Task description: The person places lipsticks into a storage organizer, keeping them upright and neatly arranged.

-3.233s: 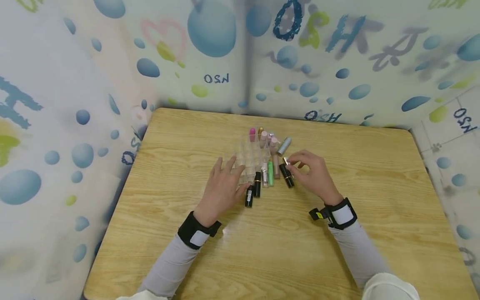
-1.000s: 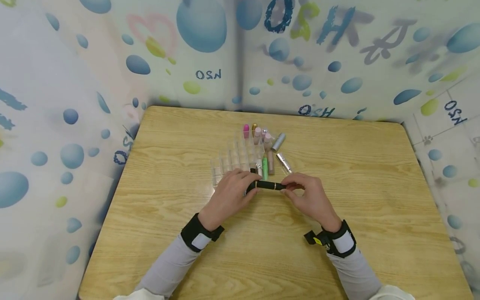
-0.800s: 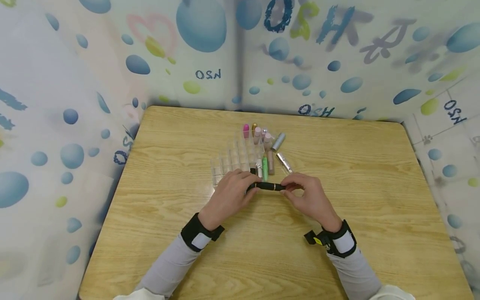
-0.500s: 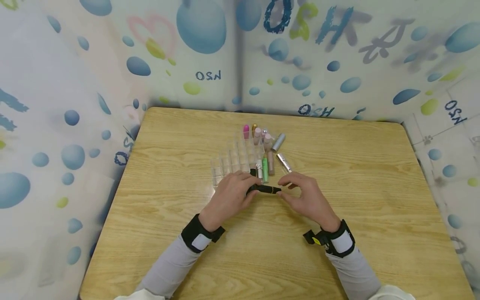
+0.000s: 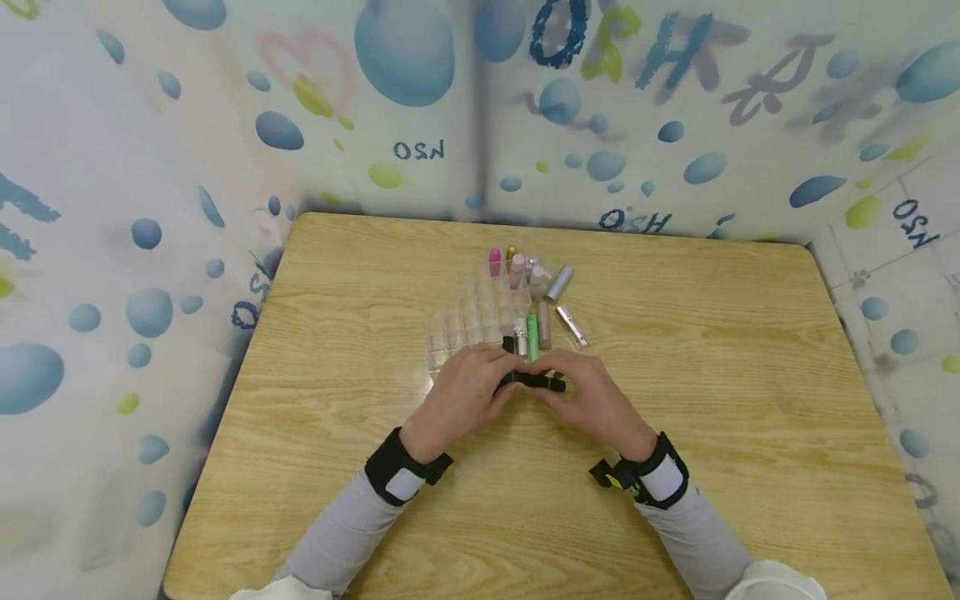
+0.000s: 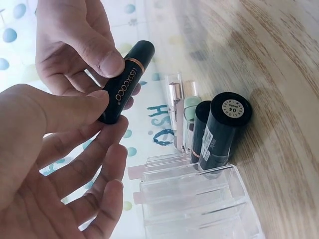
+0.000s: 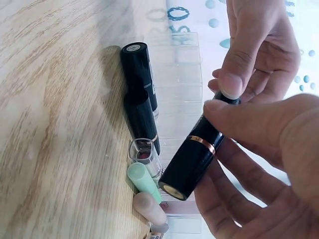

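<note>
A black lipstick tube (image 6: 130,78) with a thin gold band and gold lettering is held level above the table, between both hands. My left hand (image 5: 465,387) pinches one end between thumb and fingers. My right hand (image 5: 588,396) pinches it nearer the middle, so its banded end (image 7: 187,169) sticks out past the fingers. Below, two more black lipsticks (image 7: 137,62) stand against the clear compartmented organizer (image 6: 199,204). Beside them are a clear-capped lipstick (image 7: 145,152), a green tube (image 5: 532,336) and a pinkish-brown tube (image 5: 544,323).
Behind the row, pink-capped tubes (image 5: 517,268), a magenta one (image 5: 494,260) and a gold one (image 5: 512,254) are at the organizer's far end. A grey-blue tube (image 5: 560,283) and a silver, clear-ended tube (image 5: 572,323) lie to the right on the wooden table (image 5: 712,350).
The right hand left the silver tube and came to the black lipstick, which both hands now hold. In the last half second it slid left along it from the right end.
</note>
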{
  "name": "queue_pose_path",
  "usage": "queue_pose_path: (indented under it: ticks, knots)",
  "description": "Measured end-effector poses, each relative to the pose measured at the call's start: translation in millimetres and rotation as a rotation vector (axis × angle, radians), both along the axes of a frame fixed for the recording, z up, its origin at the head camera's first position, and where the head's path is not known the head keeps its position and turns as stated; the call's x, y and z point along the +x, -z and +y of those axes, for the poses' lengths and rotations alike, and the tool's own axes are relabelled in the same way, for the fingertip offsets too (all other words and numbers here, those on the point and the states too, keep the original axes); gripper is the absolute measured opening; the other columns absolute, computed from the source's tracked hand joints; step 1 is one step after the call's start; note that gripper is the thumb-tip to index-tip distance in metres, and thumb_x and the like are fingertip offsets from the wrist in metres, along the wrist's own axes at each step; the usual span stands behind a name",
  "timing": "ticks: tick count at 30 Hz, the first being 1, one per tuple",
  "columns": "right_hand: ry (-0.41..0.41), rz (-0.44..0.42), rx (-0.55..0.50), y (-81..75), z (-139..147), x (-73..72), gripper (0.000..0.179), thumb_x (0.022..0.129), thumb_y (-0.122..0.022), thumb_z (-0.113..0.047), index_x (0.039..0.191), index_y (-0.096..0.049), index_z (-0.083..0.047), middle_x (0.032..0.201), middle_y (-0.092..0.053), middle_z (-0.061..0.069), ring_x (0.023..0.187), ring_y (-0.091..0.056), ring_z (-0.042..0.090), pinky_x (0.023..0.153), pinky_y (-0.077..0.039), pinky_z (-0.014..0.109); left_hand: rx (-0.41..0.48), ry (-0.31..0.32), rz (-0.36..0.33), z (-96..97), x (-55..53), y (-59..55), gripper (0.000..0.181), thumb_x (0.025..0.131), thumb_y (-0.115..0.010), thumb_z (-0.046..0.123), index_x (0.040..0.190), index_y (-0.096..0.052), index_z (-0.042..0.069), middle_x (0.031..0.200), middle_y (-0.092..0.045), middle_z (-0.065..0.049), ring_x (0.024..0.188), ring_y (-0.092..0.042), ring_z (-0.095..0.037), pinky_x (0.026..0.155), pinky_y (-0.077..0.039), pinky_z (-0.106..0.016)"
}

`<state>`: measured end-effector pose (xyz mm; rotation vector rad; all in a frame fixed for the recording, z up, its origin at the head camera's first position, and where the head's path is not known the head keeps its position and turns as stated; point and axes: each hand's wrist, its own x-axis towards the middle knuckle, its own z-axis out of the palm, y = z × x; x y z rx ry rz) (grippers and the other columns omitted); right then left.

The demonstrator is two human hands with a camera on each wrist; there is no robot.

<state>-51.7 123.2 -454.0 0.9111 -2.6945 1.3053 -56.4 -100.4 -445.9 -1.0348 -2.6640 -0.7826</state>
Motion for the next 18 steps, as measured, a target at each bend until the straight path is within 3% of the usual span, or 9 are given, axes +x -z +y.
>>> queue_pose_path:
  ticks: [10, 18]
  knots:
    - [0.032, 0.003, 0.014, -9.6, 2, -1.5, 0.030, 0.085, -0.081, -0.004, 0.114, -0.074, -0.010, 0.113, -0.075, 0.002, 0.099, -0.070, 0.014, 0.079, -0.061, 0.034, 0.076, -0.013, -0.011, -0.1, -1.0, 1.2, 0.030, 0.090, -0.079, 0.024, 0.116, -0.074, 0.010, 0.111, -0.078, -0.003, 0.099, -0.071, -0.017, 0.088, -0.058, -0.034]
    - [0.025, -0.009, -0.194, -16.3, 3, -2.0, 0.043, 0.087, -0.078, -0.001, 0.128, -0.069, -0.005, 0.117, -0.073, 0.011, 0.104, -0.073, 0.024, 0.082, -0.063, 0.036, 0.086, -0.003, -0.022, 1.2, -0.8, 2.6, 0.031, 0.088, -0.081, 0.025, 0.114, -0.074, 0.010, 0.108, -0.078, -0.002, 0.097, -0.071, -0.018, 0.086, -0.057, -0.035]
